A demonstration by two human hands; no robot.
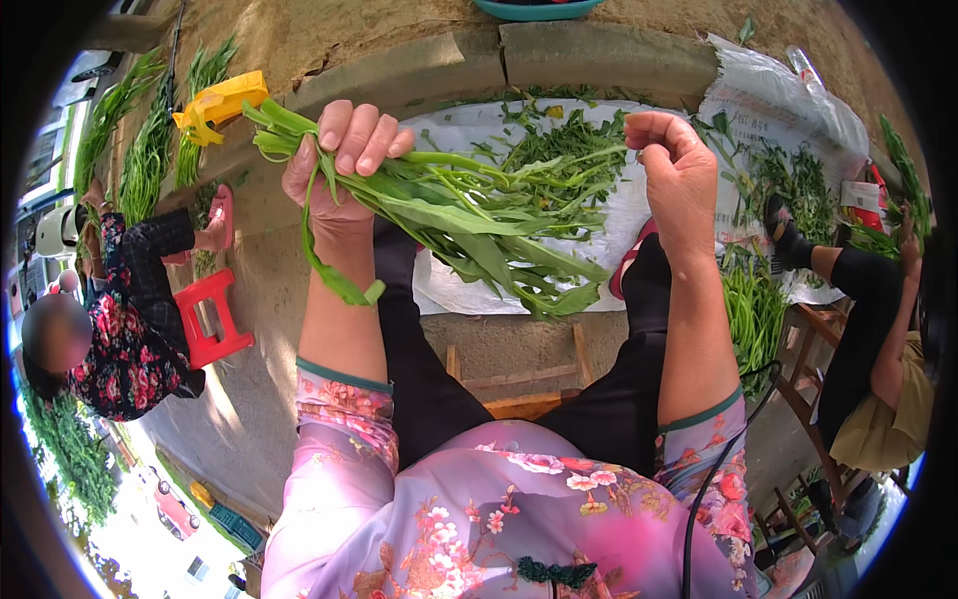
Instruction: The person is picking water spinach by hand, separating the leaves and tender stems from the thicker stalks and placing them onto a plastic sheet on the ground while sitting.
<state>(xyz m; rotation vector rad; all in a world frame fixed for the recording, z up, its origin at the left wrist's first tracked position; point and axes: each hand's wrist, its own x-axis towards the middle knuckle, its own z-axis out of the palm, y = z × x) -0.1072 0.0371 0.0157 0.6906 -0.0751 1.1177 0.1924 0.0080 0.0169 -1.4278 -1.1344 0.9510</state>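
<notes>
My left hand (344,160) is closed round the stems of a bunch of water spinach (469,215). The cut stem ends poke out on its left, and the long narrow leaves fan out to the right over my knees. One loose stem curls down beside my left wrist. My right hand (679,185) is raised right of the leaf tips, its thumb and forefinger pinched together. Whatever may be between those fingers is too small to make out. Below the bunch, a heap of loose leaves (569,150) lies on a white woven sheet (454,290).
A yellow plastic piece (225,103) lies beyond my left hand, near long green bundles (150,150). At left, a person (115,299) sits by a red stool (212,314). Another person (878,389) handles greens at right. More stems (753,309) lie beside my right forearm.
</notes>
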